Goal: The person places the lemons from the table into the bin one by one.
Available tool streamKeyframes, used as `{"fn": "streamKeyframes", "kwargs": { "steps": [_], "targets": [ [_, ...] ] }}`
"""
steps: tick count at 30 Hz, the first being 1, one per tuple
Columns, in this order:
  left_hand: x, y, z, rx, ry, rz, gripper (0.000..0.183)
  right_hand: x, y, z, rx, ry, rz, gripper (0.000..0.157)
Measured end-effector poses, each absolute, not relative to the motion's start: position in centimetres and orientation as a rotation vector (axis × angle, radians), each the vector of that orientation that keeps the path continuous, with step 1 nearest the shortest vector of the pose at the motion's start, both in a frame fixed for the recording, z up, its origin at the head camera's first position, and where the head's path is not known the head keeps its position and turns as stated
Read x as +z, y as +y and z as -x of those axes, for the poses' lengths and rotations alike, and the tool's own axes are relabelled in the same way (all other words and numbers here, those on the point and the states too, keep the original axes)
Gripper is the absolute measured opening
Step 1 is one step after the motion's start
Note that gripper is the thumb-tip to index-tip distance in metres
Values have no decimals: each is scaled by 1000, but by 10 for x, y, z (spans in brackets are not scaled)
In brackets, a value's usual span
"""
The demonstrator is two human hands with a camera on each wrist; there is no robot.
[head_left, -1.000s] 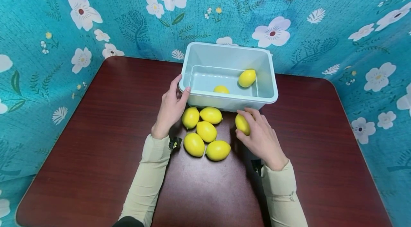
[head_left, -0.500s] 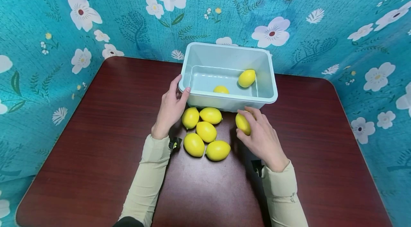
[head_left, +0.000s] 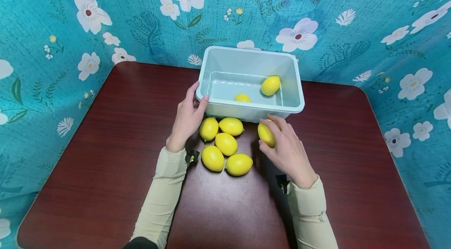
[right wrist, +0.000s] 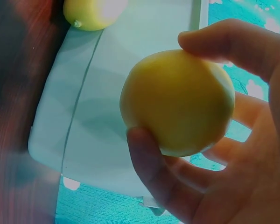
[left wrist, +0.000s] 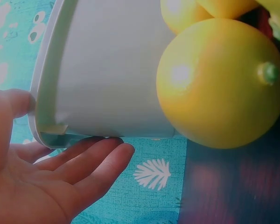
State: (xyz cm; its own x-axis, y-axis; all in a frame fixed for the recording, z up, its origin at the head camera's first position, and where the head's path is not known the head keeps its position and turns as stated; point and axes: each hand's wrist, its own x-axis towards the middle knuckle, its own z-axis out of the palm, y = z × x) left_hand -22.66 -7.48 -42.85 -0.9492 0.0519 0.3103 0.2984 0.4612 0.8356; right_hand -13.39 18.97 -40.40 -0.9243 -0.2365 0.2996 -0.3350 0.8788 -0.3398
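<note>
A pale blue plastic bin (head_left: 243, 111) stands at the back of the table with two lemons inside, one at the right (head_left: 270, 85) and another partly hidden by the front wall. My left hand (head_left: 186, 119) holds its front left corner; in the left wrist view the thumb touches the rim (left wrist: 42, 88) and the fingers lie along the side wall. In front of the bin's right part, my right hand (head_left: 288, 154) grips a lemon (right wrist: 177, 100) between thumb and fingers. Several more lemons (head_left: 226, 144) lie clustered on the table between the hands.
The dark red-brown wooden table (head_left: 116, 143) has rounded back corners. Behind and beside it hangs a blue floral cloth (head_left: 225, 10), close to the bin's back wall. The lemon cluster sits right against the bin's front.
Almost nothing differs. My right hand and the lemon in it have shifted very slightly toward the bin; my left hand stays at the corner.
</note>
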Motion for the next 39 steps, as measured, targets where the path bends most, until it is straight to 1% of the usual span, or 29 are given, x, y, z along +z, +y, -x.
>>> {"fn": "streamKeyframes", "kwargs": {
  "steps": [39],
  "targets": [
    [-428,-76,227,-1482,-2464,303,58,-390,186,132,549,-2737,-449,51]
  ]
}}
